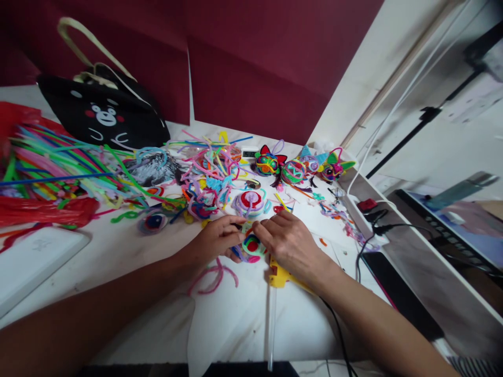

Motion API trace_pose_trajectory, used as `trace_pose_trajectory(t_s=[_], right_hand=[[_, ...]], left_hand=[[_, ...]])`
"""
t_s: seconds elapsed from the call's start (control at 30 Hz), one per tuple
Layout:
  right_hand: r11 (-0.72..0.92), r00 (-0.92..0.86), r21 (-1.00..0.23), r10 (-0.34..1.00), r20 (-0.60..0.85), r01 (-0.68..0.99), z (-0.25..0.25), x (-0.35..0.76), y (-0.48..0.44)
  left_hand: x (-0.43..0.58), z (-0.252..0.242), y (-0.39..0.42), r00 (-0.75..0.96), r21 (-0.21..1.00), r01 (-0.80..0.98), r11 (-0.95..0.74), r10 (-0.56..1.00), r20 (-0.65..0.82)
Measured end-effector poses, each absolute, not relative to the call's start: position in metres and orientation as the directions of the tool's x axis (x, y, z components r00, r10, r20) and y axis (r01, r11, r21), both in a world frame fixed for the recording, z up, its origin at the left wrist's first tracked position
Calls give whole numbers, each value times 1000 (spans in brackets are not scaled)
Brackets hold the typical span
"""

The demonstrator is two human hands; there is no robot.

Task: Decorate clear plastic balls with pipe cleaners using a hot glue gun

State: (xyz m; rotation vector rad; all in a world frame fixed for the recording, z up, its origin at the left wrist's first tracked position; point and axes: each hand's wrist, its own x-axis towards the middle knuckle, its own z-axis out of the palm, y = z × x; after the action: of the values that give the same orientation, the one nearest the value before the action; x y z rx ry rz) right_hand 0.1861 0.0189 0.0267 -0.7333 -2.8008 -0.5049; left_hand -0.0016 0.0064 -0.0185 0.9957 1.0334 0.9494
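Note:
Between my two hands is a round pipe-cleaner ornament point(251, 244) with green, red and purple coils on its face. My left hand point(223, 236) grips it from the left, its fingers curled round the edge. From the right, my right hand point(285, 235) is closed on its upper edge, with the fingertips bent inward and partly hidden. Under that right wrist lies a yellow hot glue gun point(279, 275), a clear glue stick point(272, 330) reaching from it toward the table's front. A pink pipe-cleaner piece point(216, 277) rests below my left hand.
Finished pipe-cleaner balls point(294, 172) stand at the back right. Loose pipe cleaners point(58, 162) fill a red bag on the left, and a tangle of coils point(208, 193) lies mid-table. A black bag point(106, 112), a white box point(39, 262) and a dark phone point(401, 293) flank the area.

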Motion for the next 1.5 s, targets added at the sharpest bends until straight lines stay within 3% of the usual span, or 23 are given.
trace_pose_trajectory(t_s=[0.23,0.47,0.57,1.1,1.5], right_hand=[[810,-827,214,481,291,546,24,187,20],[748,-642,-242,658,393,618,19,194,16],[723,-594,-351,690,413,596,17,195,15],[538,-381,-617,843,381,575,6,185,1],[495,-367,-663,867,336,562,1,185,2]], left_hand=[[-2,-21,6,201,959,-147,243,956,-211],[-2,-19,4,171,968,-132,213,967,-189],[-2,-19,4,178,971,-114,208,966,-186],[0,-19,2,161,977,-113,182,973,-163],[1,-18,1,161,971,-141,193,972,-170]])
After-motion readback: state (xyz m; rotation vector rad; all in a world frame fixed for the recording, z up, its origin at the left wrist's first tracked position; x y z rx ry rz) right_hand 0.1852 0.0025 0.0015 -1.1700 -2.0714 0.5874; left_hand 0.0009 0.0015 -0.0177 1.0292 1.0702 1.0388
